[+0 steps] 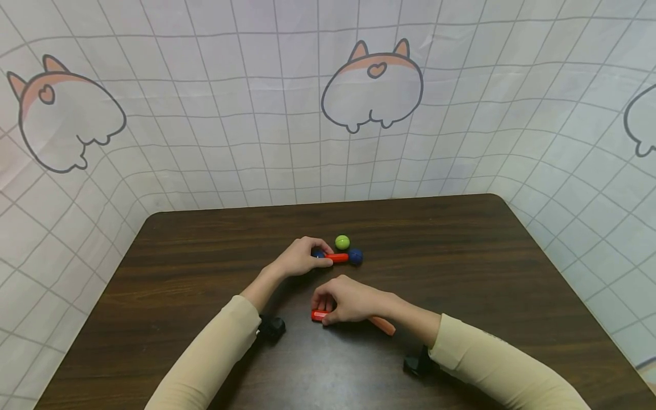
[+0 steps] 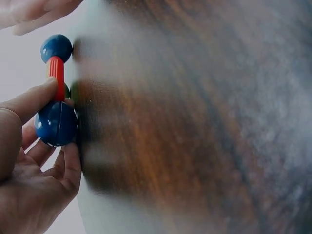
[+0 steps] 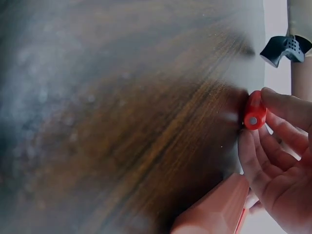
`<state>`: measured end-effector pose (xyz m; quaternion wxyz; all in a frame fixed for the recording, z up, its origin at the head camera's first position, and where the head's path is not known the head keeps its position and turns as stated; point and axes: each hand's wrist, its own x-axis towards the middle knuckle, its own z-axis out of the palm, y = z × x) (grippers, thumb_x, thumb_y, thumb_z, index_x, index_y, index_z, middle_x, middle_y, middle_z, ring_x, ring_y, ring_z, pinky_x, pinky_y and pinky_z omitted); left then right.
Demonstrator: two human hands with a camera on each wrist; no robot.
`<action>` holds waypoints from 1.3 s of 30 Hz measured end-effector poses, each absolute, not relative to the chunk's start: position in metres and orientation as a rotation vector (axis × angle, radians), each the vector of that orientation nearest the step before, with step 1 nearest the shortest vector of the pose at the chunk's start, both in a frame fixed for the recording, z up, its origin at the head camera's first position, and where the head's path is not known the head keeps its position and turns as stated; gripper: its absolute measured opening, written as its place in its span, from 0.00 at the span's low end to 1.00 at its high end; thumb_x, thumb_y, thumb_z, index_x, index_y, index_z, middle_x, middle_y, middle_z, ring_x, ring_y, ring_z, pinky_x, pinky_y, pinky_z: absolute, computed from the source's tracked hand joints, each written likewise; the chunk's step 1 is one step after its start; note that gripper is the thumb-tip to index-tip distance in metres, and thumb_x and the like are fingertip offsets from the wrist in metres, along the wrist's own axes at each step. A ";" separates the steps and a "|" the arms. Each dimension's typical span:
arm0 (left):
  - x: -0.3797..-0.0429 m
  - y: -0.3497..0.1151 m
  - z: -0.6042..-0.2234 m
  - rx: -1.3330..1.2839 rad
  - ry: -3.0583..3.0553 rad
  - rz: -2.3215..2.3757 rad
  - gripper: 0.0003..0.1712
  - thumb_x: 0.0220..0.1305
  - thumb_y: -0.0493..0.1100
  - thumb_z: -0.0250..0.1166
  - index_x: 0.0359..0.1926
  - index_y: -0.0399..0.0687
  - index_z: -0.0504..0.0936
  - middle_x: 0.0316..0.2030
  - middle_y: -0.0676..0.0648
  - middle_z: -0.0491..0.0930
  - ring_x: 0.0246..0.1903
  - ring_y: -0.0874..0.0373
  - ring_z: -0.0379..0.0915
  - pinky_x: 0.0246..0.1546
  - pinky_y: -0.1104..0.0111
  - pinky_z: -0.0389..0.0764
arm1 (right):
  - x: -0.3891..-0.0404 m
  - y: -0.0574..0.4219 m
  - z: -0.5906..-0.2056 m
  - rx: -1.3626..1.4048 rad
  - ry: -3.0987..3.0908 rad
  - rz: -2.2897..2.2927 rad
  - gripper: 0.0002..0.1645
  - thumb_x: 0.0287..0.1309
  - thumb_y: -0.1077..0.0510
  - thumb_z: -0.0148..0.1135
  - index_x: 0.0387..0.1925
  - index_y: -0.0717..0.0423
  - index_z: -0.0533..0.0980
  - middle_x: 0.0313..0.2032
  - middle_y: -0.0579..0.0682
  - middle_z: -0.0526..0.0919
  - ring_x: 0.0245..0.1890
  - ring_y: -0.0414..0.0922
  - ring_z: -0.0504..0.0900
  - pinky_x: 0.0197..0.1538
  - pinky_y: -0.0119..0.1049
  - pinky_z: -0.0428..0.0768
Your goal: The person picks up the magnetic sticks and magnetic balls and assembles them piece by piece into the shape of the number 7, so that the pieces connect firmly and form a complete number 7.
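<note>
Cream sleeves (image 1: 205, 353) come nearest us, both cut off at the frame's bottom; R one bears a small dark mark, too tiny to read. Black wrist units (image 1: 271, 328) sit by the cuffs, partly hidden. Beyond, approx. mid-tabletop (image 1: 154, 273), our L hand (image 1: 302, 257) has thumb & fingers closed on a ribbed red rod (image 1: 338, 258) w/ a glossy dark-blue ball at each end; the farther blue ball (image 1: 355, 256) shows in full, the nearer blue ball (image 2: 56, 124), w/ a visible seam, is half covered by fingers in head view. Just behind the rod: a lime-green ball (image 1: 342, 242), only a sliver in L wrist view; can't tell if they touch.

Closer to us, our R hand (image 1: 353, 300) pinches a red bar (image 1: 319, 315) btwn thumb & fingertips, rounded end w/ grey dot showing, rest hidden. Faceted orange piece (image 1: 383, 326) lies under R wrist, pt. covered, & is cut off in R wrist view; red strip (image 3: 241, 220) beside it there = too little to ID.
</note>
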<state>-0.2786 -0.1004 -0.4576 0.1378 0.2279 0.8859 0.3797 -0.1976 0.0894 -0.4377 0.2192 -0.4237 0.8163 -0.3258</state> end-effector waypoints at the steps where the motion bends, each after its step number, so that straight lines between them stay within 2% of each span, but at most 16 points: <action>1: -0.279 -0.100 -0.458 0.660 2.563 1.098 0.09 0.67 0.44 0.73 0.46 0.50 0.88 0.41 0.54 0.84 0.38 0.57 0.74 0.41 0.64 0.75 | -0.198 0.090 -0.438 -1.173 2.258 -0.905 0.13 0.57 0.63 0.76 0.42 0.53 0.82 0.30 0.39 0.81 0.32 0.34 0.80 0.40 0.29 0.79; 7: -0.278 -0.101 -0.457 0.663 2.564 1.091 0.09 0.67 0.45 0.73 0.46 0.50 0.88 0.41 0.54 0.84 0.37 0.57 0.75 0.41 0.64 0.76 | -0.198 0.093 -0.436 -1.185 2.258 -0.944 0.12 0.59 0.62 0.75 0.43 0.53 0.83 0.33 0.40 0.83 0.34 0.34 0.81 0.41 0.30 0.80; 15: -0.278 -0.100 -0.455 0.654 2.550 1.101 0.10 0.67 0.45 0.73 0.46 0.49 0.88 0.39 0.52 0.83 0.35 0.56 0.73 0.36 0.65 0.74 | -0.200 0.104 -0.429 -1.192 2.286 -1.002 0.14 0.61 0.63 0.73 0.48 0.59 0.83 0.40 0.49 0.86 0.39 0.38 0.82 0.47 0.37 0.82; 20: -0.278 -0.100 -0.454 0.628 2.546 1.098 0.11 0.67 0.47 0.73 0.46 0.49 0.88 0.39 0.51 0.82 0.33 0.55 0.71 0.34 0.65 0.72 | -0.202 0.111 -0.427 -1.190 2.292 -1.028 0.14 0.61 0.63 0.73 0.48 0.60 0.83 0.42 0.51 0.86 0.39 0.36 0.82 0.47 0.39 0.82; 28: -0.277 -0.100 -0.454 0.636 2.563 1.081 0.11 0.67 0.47 0.73 0.46 0.49 0.87 0.41 0.51 0.83 0.37 0.55 0.73 0.41 0.63 0.74 | -0.201 0.124 -0.421 -1.156 2.314 -1.060 0.15 0.62 0.62 0.73 0.49 0.60 0.82 0.44 0.52 0.86 0.40 0.38 0.82 0.48 0.45 0.82; 39: -0.278 -0.099 -0.455 0.649 2.583 1.049 0.11 0.67 0.47 0.73 0.47 0.49 0.87 0.43 0.52 0.83 0.39 0.56 0.73 0.43 0.63 0.74 | -0.202 0.146 -0.419 -1.077 2.345 -1.071 0.15 0.63 0.62 0.72 0.50 0.62 0.82 0.44 0.54 0.86 0.38 0.39 0.82 0.44 0.34 0.81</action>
